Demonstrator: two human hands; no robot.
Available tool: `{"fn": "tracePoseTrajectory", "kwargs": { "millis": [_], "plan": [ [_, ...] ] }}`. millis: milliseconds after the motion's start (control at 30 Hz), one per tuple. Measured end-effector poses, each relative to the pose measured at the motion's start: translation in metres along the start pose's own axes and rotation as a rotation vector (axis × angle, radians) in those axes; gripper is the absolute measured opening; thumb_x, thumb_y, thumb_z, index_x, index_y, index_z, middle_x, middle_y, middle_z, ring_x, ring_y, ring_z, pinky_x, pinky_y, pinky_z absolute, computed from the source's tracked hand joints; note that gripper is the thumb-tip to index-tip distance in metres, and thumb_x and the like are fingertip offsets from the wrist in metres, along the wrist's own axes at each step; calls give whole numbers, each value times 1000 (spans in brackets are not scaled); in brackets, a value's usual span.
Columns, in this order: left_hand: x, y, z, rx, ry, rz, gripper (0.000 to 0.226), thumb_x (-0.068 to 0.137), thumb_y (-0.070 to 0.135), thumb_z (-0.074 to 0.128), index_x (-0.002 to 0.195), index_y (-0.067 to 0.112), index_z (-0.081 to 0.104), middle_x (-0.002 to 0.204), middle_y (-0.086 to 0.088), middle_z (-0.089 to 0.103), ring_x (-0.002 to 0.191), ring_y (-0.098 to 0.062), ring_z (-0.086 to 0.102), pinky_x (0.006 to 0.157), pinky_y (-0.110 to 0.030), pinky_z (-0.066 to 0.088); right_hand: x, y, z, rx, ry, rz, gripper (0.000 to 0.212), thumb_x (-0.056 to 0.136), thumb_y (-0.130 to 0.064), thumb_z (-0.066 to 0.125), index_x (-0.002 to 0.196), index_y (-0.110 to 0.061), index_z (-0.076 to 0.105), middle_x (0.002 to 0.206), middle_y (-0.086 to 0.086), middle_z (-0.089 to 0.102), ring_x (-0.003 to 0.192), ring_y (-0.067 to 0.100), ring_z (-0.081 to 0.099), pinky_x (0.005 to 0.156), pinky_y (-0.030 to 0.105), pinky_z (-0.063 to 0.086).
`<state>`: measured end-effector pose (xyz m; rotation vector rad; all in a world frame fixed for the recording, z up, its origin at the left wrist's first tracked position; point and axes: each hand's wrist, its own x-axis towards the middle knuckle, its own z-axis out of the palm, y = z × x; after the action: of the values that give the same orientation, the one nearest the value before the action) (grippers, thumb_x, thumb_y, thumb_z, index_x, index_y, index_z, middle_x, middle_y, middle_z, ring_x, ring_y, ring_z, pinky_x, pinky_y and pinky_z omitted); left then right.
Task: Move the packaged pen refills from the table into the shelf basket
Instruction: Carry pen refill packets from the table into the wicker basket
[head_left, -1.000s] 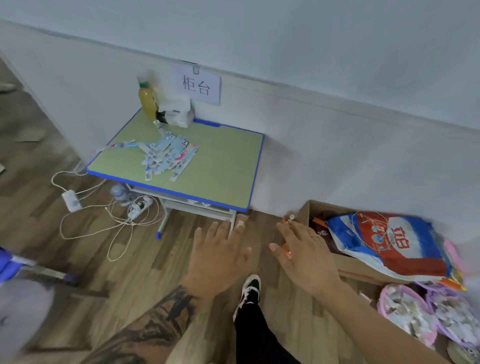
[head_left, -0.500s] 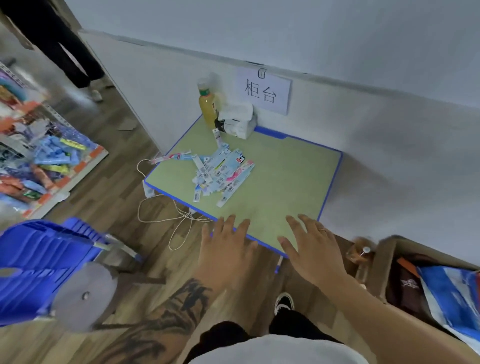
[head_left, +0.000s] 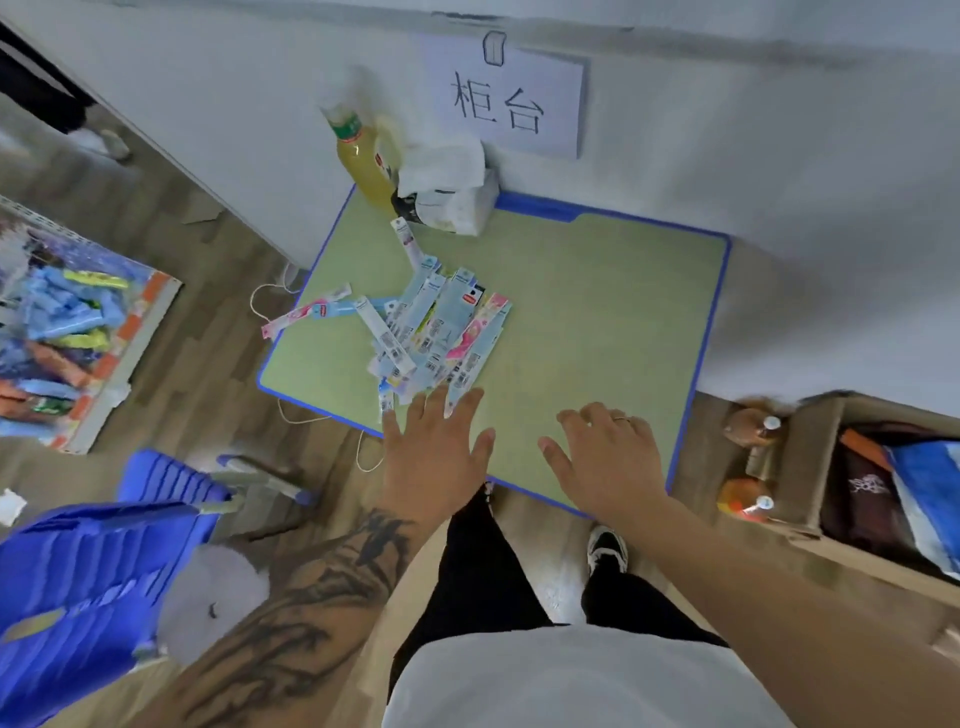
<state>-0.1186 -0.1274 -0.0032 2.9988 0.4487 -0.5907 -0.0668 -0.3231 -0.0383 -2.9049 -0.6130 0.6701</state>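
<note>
A loose heap of several packaged pen refills (head_left: 436, 327), mostly pale blue with some pink, lies on the left half of a small green table (head_left: 597, 312) with a blue rim. My left hand (head_left: 436, 447) hovers flat with spread fingers over the table's near edge, its fingertips just short of the nearest packets. My right hand (head_left: 605, 457) is also spread and empty, above the near right part of the tabletop. A shelf basket (head_left: 67, 322) holding similar blue packets shows at the left edge.
A yellow drink bottle (head_left: 363, 166) and a tissue pack (head_left: 449, 192) stand at the table's back left, under a paper sign (head_left: 504, 98). A blue plastic chair (head_left: 93, 571) is at lower left, a cardboard box (head_left: 857, 467) with bags at right, and cables lie on the floor.
I have stepped closer to the table, which now fills the middle of the view. Both hands moved forward over its near edge, the left one reaching the packets. Both stay empty.
</note>
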Motion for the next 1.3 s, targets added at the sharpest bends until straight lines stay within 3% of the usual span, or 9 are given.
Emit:
{"fn": "tracePoseTrajectory", "kwargs": {
  "millis": [167, 300, 467, 600, 833, 1033, 1133, 1300],
  "plan": [
    [71, -35, -11, 22, -68, 41, 55, 103, 50, 43, 154, 31, 36, 150, -4, 48, 132, -31, 49, 102, -49, 38, 52, -44, -9, 127, -92, 151, 52, 104, -60, 31, 125, -23, 61, 116, 5, 64, 109, 29, 62, 93, 43, 43],
    [126, -60, -20, -23, -131, 111, 47, 103, 45, 45, 147, 29, 42, 127, -6, 56, 116, -32, 58, 88, -44, 44, 96, -77, -7, 258, -133, 312, 50, 104, -60, 33, 121, -22, 62, 111, 4, 66, 104, 28, 64, 86, 41, 42],
    [197, -80, -27, -14, -198, 206, 31, 105, 46, 43, 118, 20, 52, 101, -5, 61, 93, -30, 64, 70, -36, 41, 146, -110, -2, 395, -140, 486, 42, 104, -56, 38, 108, -20, 59, 95, 1, 64, 92, 28, 64, 84, 40, 44],
    [219, -83, -25, 58, -259, 320, 32, 105, 52, 44, 98, 20, 46, 85, 0, 54, 79, -27, 56, 65, -34, 37, 166, -130, 3, 435, -105, 627, 37, 100, -56, 48, 101, -19, 56, 92, 1, 63, 88, 29, 63, 81, 41, 48],
    [225, -92, -13, 82, -303, 425, 40, 103, 60, 41, 98, 21, 37, 69, 6, 41, 67, -25, 49, 57, -33, 30, 164, -129, 7, 560, -64, 711, 24, 105, -38, 50, 101, -15, 54, 95, 5, 63, 90, 31, 60, 75, 42, 51],
    [224, -90, -10, 115, -277, 459, 17, 109, 33, 42, 111, 17, 47, 67, 6, 41, 52, -16, 38, 51, -28, 21, 161, -125, 3, 676, -32, 766, 20, 106, -33, 46, 94, -18, 49, 84, 2, 63, 79, 27, 59, 66, 40, 52],
    [222, -87, -11, 83, -270, 468, 12, 108, 28, 41, 107, 18, 47, 67, 5, 44, 59, -22, 48, 54, -29, 28, 158, -127, 3, 687, -10, 802, 20, 106, -34, 46, 92, -20, 48, 86, 0, 62, 80, 26, 58, 64, 37, 47],
    [214, -88, -20, -59, -231, 460, 23, 107, 40, 39, 92, 24, 46, 73, 5, 53, 68, -22, 54, 60, -32, 36, 145, -132, 3, 903, 148, 845, 18, 105, -30, 52, 91, -19, 51, 85, -1, 63, 82, 24, 62, 71, 38, 50]
  ]
}}
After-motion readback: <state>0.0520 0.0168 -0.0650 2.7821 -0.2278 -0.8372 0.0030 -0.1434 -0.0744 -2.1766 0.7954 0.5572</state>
